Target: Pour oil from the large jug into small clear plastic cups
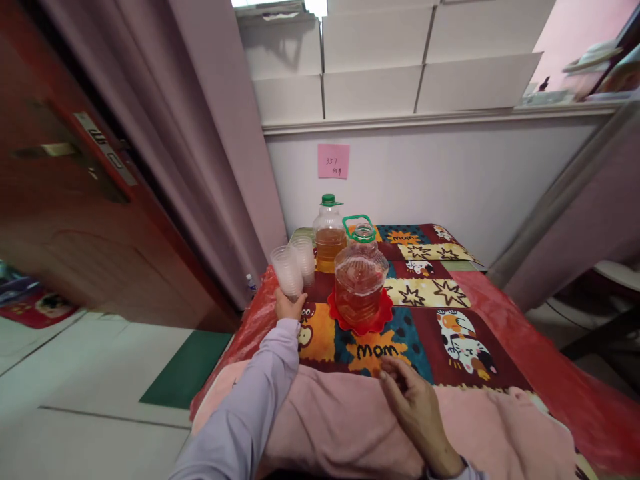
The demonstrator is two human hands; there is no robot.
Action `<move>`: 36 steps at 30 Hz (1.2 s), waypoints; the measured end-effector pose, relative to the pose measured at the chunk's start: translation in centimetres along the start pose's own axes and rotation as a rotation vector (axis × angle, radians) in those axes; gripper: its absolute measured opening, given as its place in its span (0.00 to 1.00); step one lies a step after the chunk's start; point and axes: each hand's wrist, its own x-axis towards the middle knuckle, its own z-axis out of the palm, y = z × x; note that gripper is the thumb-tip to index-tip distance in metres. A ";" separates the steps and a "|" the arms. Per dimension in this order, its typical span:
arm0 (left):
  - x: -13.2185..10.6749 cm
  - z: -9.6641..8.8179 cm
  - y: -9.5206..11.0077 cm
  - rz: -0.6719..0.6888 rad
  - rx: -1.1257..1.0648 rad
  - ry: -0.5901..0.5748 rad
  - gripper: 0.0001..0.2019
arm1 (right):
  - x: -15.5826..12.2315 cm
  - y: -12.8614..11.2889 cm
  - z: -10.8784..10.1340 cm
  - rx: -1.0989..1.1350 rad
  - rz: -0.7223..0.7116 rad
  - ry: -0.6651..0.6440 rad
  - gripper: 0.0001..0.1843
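Observation:
My left hand (290,305) is wrapped round the lower part of a stack of clear plastic cups (286,268), which tilts a little to the left. Just behind it stands a second stack of cups (304,257). My right hand (411,395) hovers over the near side of the table, loosely curled with thumb and fingers apart and nothing in it. Between and beyond my hands, an uncapped large jug (361,283) of amber liquid rests on a red scalloped tray (373,327). Behind the jug, to its left, is another jug (330,243) with a green cap.
A patterned cloth (445,333) covers the table over red plastic sheeting (565,373), with a pink cloth (330,413) along the near edge. A pink note (333,161) is stuck to the wall behind. On the left are a curtain (200,147) and a brown door (100,200).

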 end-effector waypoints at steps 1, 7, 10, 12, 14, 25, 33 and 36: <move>0.0 0.0 0.0 -0.011 -0.009 -0.015 0.21 | 0.0 0.0 0.0 0.000 -0.003 0.001 0.23; -0.1 -0.1 -0.2 -0.028 -0.128 -0.047 0.20 | 0.1 0.2 0.1 0.029 0.002 -0.008 0.22; -0.2 -0.5 0.0 -0.025 -0.213 -0.049 0.30 | 0.0 0.3 0.4 0.075 0.021 -0.009 0.22; -0.8 -1.3 0.1 -0.029 -0.256 -0.022 0.41 | 0.2 -0.1 0.2 0.184 0.045 0.024 0.24; -2.2 -2.5 0.2 -0.033 -0.282 0.037 0.44 | 0.9 -1.4 -0.8 0.306 0.047 0.090 0.25; -13.8 -2.9 5.9 0.177 -0.451 -0.240 0.47 | 19.2 -21.3 -8.3 -0.193 -0.602 0.196 0.15; -11.2 -0.6 10.1 0.259 -0.464 -0.412 0.69 | 28.5 -24.2 -5.3 -0.067 0.034 -0.173 0.16; -10.6 0.4 10.8 0.284 -0.482 -0.462 0.73 | 28.1 -24.5 -5.4 0.128 0.082 -0.192 0.11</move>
